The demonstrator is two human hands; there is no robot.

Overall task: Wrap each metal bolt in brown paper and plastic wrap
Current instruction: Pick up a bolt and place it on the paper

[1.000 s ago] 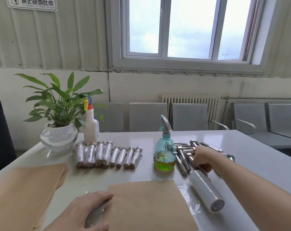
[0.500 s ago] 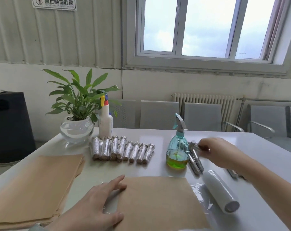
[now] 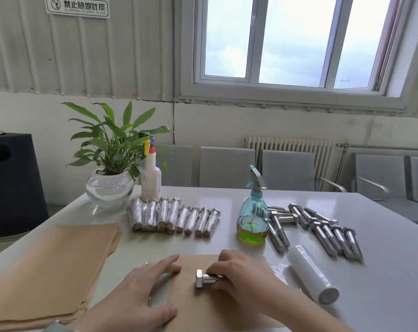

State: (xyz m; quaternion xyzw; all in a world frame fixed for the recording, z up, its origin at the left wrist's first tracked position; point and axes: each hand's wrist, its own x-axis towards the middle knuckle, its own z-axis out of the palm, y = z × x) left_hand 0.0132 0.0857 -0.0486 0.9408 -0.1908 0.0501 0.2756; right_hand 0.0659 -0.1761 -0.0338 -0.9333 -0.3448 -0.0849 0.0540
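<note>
A potted plant [image 3: 112, 149] in a glass bowl stands at the table's [image 3: 383, 236] far left, a white spray bottle [image 3: 151, 178] just beside it. A teal spray bottle [image 3: 253, 212] holding green liquid stands mid-table. Grey chairs [image 3: 227, 167] line the far wall beneath the window [image 3: 287, 44].

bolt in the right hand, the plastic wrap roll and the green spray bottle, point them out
bolt [image 3: 200, 282], head view, on its hex head
plastic wrap roll [image 3: 309, 271], head view, on the middle of its white side
green spray bottle [image 3: 252, 218], head view, on its clear body above the green liquid
</note>
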